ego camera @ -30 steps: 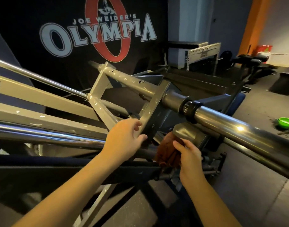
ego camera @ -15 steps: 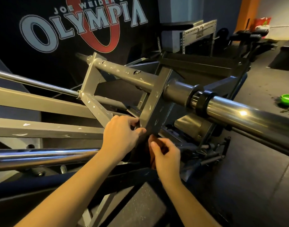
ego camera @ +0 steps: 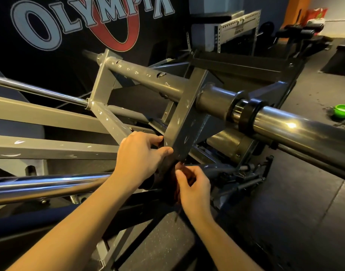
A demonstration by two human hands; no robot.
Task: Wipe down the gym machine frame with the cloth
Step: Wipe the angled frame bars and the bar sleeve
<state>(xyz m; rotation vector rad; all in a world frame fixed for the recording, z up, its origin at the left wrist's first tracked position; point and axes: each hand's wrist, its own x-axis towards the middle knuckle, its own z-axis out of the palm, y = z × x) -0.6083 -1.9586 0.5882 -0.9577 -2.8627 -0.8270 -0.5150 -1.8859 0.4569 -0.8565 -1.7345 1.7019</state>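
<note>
The left hand (ego camera: 142, 155) grips the lower end of a flat grey strut (ego camera: 187, 118) on the gym machine frame (ego camera: 50, 147). Its fingers curl round the strut's far edge and the thumb lies across the near face. Just below and to the right, the right hand (ego camera: 193, 184) is curled round the cloth (ego camera: 174, 190), pinching it between thumb and fingers against the shadowed underside where the strut ends. Most of the cloth is hidden, showing only as a dark reddish-brown wad with a loose thread hanging under it.

The likeliest trouble is a snag. The thread and bunched fabric sit close to the strut's hard corner and to the dark linkage of pins and small rods (ego camera: 246, 178) just to the right, and a quick pull could catch there. Wadded this tightly, the cloth probably meets little metal, so the wipe may skip patches, and the left hand covers a part that would go uncleaned. Fingers working blind in that gap could get nipped if the frame shifts.

The frame is box and flat steel in matte grey paint, chipped pale in many spots, with welded joints and a drilled tube (ego camera: 148, 77) crossing above. That tube runs into a thick polished chrome sleeve (ego camera: 304, 132) behind a black collar (ego camera: 248, 116). A second chrome rail (ego camera: 50, 182) passes under the left forearm. The floor (ego camera: 285, 212) is dark speckled rubber, with a green bowl (ego camera: 343, 110) on it well apart, and a black Olympia banner (ego camera: 89, 20) hangs behind
</note>
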